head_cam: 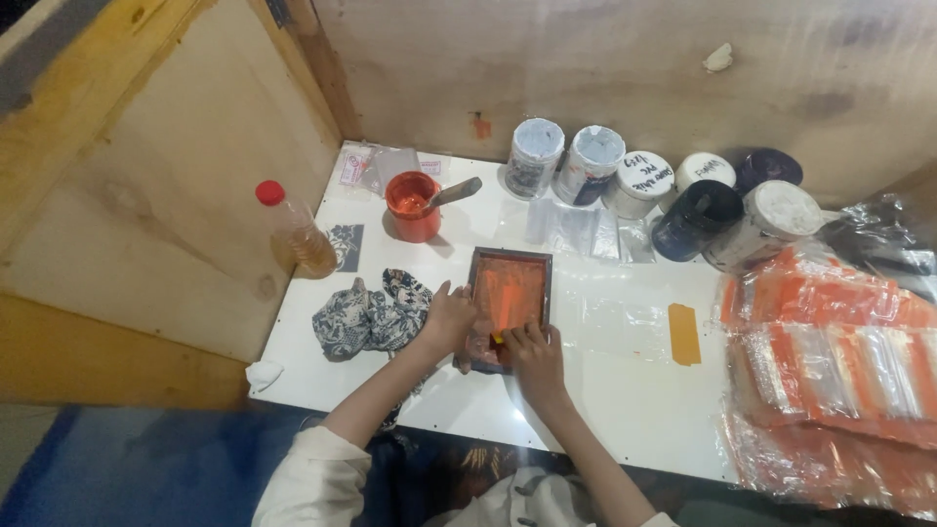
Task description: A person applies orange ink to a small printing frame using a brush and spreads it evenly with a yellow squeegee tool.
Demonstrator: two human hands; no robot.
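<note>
Frame [509,304] at centre, small printing screen, stiff, light, ink-slick; we steady rim with left hand [449,320], right hand [533,353] closed around squeegee [501,338].

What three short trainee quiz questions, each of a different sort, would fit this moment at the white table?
1. True or false: the person's left hand rests on the left edge of the small dark wooden frame with orange ink.
2. Which lies just left of the frame? A) patterned blue and white cloth B) plastic bottle with a red cap C) stack of orange and clear packets
3. Fill in: the round orange pot of ink stands ____ the frame, farther from the person.

Key: 1 true; 2 A; 3 behind. The right hand presses at the frame's near edge.
</note>
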